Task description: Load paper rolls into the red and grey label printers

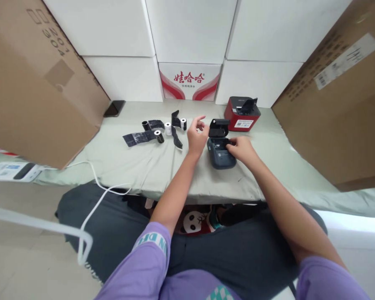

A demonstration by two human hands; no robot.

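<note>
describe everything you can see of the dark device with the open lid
The dark blue-grey device looks plastic, with rounded corners and a small pale mark on its upper face. Its black lid stands open at the far end, exposing a compartment. It rests on the pale green cloth. The right hand touches its right side; the left hand is close beside the lid.

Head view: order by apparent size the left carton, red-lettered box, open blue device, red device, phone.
1. Left carton
2. Red-lettered box
3. Open blue device and red device: too alike to rank
4. Phone
</note>
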